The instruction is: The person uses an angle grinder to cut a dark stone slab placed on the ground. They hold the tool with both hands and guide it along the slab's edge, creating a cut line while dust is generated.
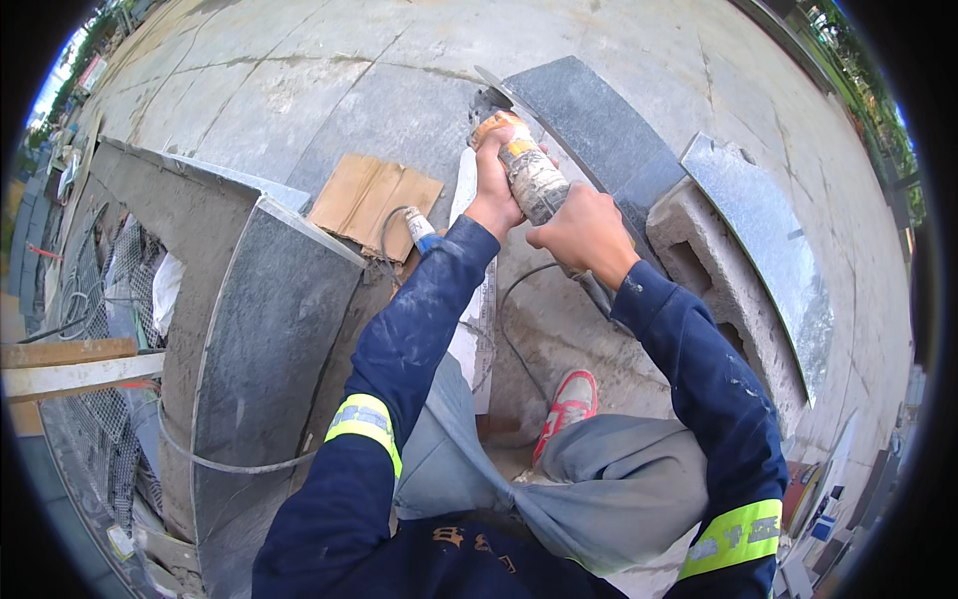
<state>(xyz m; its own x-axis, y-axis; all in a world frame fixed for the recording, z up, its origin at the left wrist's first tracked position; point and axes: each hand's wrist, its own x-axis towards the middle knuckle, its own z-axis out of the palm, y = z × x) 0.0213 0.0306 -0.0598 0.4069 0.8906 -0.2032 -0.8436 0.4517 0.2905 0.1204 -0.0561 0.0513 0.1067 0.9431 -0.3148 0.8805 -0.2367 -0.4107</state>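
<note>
Both my hands grip a dusty angle grinder with an orange and white body. My left hand is closed around its front, just behind the head. My right hand wraps the rear, where a dark cord trails off. The thin cutting disc stands edge-on beside the near-left corner of a dark grey stone slab; whether it touches the stone I cannot tell. That slab lies past the grinder and slopes down to the right, partly hidden behind my right hand.
To the right, a paler stone slab leans on a hollow concrete block. Brown cardboard lies left of my arms, beside a white and blue corded object. A cement-coated wall with a stone facing runs along the left. Cables cross the ground.
</note>
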